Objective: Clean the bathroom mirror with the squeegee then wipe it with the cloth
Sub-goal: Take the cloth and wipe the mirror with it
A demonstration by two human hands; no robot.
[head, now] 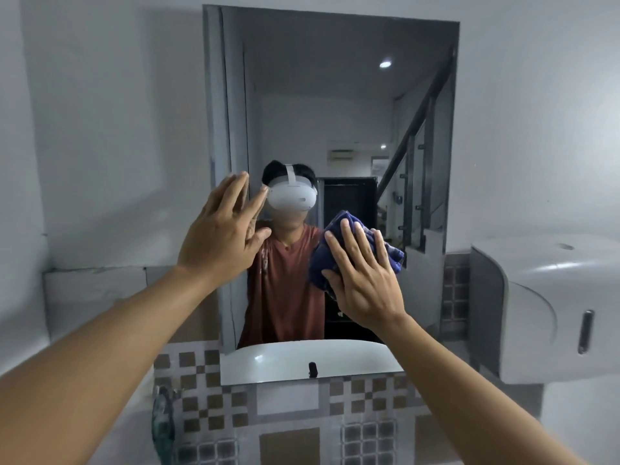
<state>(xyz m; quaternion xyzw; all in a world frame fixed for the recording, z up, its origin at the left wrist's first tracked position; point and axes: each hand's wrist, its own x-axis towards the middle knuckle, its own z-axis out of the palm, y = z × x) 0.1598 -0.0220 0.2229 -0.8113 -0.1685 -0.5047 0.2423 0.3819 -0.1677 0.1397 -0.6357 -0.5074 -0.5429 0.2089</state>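
The rectangular bathroom mirror point(335, 95) hangs on the wall straight ahead and reflects a person in a rust shirt. My right hand point(364, 280) presses a crumpled dark blue cloth point(322, 260) flat against the lower middle of the glass, fingers spread over it. My left hand point(223, 236) is raised at the mirror's left edge, fingers apart and holding nothing, its fingertips at or near the glass. No squeegee is in view.
A white paper dispenser point(550, 313) juts from the wall at the right of the mirror. Checkered tiles point(208, 404) run below the mirror. A green-tinged fixture point(162, 421) sits at the lower left. The sink's reflection shows along the mirror's bottom.
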